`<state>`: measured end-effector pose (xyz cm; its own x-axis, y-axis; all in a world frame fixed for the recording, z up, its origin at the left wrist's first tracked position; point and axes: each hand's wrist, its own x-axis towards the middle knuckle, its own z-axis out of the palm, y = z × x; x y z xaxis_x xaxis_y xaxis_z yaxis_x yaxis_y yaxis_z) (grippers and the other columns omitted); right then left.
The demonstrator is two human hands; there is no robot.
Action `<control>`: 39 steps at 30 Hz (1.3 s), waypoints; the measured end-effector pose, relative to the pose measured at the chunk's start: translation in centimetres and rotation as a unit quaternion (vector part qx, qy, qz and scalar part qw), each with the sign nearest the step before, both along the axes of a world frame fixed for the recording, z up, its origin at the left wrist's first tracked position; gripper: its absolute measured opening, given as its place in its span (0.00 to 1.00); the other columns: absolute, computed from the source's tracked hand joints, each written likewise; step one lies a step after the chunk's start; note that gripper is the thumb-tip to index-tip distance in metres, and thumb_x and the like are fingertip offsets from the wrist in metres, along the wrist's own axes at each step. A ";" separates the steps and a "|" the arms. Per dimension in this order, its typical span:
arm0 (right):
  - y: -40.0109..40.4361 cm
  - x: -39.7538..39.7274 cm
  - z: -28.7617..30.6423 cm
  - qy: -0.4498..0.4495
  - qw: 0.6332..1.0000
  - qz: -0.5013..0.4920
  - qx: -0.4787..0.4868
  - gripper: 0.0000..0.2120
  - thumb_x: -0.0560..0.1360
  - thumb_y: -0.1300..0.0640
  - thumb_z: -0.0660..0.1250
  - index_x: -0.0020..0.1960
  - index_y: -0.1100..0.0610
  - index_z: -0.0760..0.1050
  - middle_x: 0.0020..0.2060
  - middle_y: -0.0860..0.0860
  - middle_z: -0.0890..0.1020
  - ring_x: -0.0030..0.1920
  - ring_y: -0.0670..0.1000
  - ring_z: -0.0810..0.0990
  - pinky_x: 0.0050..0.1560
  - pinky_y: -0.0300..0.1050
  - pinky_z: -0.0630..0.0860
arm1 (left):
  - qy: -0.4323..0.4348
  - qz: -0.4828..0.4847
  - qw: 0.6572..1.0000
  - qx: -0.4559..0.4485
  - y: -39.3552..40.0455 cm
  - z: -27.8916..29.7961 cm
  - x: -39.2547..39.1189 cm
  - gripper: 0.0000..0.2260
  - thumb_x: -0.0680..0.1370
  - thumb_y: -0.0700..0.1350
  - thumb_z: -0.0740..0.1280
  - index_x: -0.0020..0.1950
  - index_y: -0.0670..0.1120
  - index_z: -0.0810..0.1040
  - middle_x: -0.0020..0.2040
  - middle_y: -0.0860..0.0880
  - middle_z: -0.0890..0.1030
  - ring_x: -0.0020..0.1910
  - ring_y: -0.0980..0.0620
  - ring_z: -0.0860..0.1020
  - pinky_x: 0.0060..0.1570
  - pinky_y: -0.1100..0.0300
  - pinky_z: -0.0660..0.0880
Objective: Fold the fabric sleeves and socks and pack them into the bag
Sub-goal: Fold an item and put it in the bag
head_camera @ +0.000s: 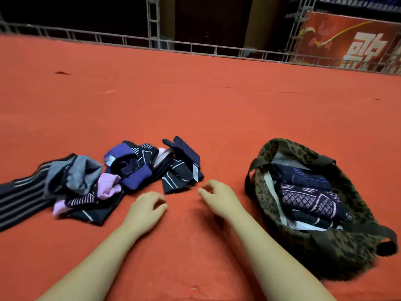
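The red carpeted floor point(195, 101) carries everything, with a metal truss rail point(152, 43) and a red banner point(351, 40) at its far edge. On the right sits the leopard-print bag point(280, 203), mouth open and facing up, already holding several folded dark and purple patterned pieces point(310, 198) stacked inside; that part of the packing looks done. To the left, well apart from the bag, lies the loose pile of sleeves and socks point(112, 177), still jumbled: a long striped sleeve point(19, 196) trails off the left edge, and a dark sock with white lines point(180, 177) lies nearest the hands. Roughly half the job seems left. The left hand point(147, 208) and right hand point(217, 195) hover just in front of the pile, fingers loosely curled, holding nothing.
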<state>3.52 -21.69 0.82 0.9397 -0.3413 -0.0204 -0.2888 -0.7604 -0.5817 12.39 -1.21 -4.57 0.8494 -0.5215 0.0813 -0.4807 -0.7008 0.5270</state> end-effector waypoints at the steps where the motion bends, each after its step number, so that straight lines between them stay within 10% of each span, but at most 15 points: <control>1: 0.7 1.1 -0.9 -0.004 0.997 -0.018 0.070 0.12 0.76 0.47 0.63 0.53 0.53 0.78 0.50 0.50 0.82 0.52 0.52 0.79 0.53 0.45 0.74 | -0.013 -0.007 1.000 -0.006 0.5 -0.4 0.0 0.21 0.69 0.62 0.57 0.49 0.51 0.80 0.50 0.54 0.81 0.52 0.51 0.76 0.55 0.55 0.71; 5: 2.3 4.4 -3.6 -0.050 0.964 -0.113 0.237 0.12 0.74 0.44 0.65 0.41 0.52 0.74 0.34 0.49 0.82 0.32 0.50 0.81 0.44 0.51 0.78 | -0.022 0.007 0.999 -0.026 0.4 -0.6 0.3 0.20 0.67 0.64 0.54 0.43 0.54 0.79 0.47 0.58 0.80 0.50 0.53 0.75 0.53 0.55 0.71; 10: 2.2 8.0 -5.8 -0.045 0.963 -0.161 0.210 0.28 0.61 0.28 0.63 0.44 0.51 0.77 0.34 0.47 0.84 0.38 0.51 0.84 0.46 0.52 0.80 | -0.020 0.021 0.998 -0.054 0.6 -1.0 1.0 0.22 0.67 0.66 0.52 0.40 0.53 0.77 0.43 0.57 0.80 0.47 0.55 0.74 0.51 0.55 0.70; 19: 2.9 6.6 -5.3 -0.139 0.960 -0.087 0.227 0.07 0.73 0.55 0.69 0.37 0.53 0.73 0.32 0.48 0.77 0.33 0.47 0.73 0.38 0.46 0.69 | 0.012 0.050 0.984 -0.168 1.0 -1.3 1.0 0.23 0.66 0.65 0.57 0.50 0.51 0.77 0.47 0.57 0.78 0.48 0.57 0.76 0.53 0.57 0.73; 29: 5.5 -4.0 -4.0 -0.184 0.904 0.021 0.386 0.15 0.65 0.48 0.71 0.46 0.57 0.78 0.44 0.50 0.81 0.45 0.48 0.77 0.47 0.44 0.74 | 0.061 0.005 0.959 -0.276 1.3 -1.4 0.4 0.34 0.67 0.64 0.59 0.67 0.46 0.69 0.64 0.49 0.73 0.62 0.52 0.72 0.64 0.50 0.69; 35: 6.7 -6.0 -1.4 -0.168 0.814 0.076 0.550 0.23 0.59 0.57 0.69 0.53 0.65 0.78 0.48 0.65 0.81 0.48 0.62 0.79 0.53 0.58 0.73 | 0.207 0.003 0.889 -0.409 1.0 -0.6 -3.1 0.36 0.66 0.66 0.58 0.69 0.47 0.66 0.66 0.50 0.70 0.66 0.55 0.67 0.64 0.62 0.62; 39: 7.4 -6.6 1.1 -0.176 0.804 0.086 0.562 0.20 0.56 0.57 0.68 0.46 0.63 0.78 0.39 0.56 0.83 0.39 0.52 0.82 0.38 0.42 0.78 | 0.350 0.038 0.844 -0.404 0.5 1.0 -3.9 0.24 0.75 0.62 0.61 0.69 0.56 0.64 0.66 0.49 0.73 0.63 0.49 0.73 0.63 0.51 0.68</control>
<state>-3.07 -14.25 1.93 0.9861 -0.1578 0.0519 0.0966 0.2905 -0.9520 8.46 -0.68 -3.57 0.8656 -0.4777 -0.1502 0.1758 0.0090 0.9844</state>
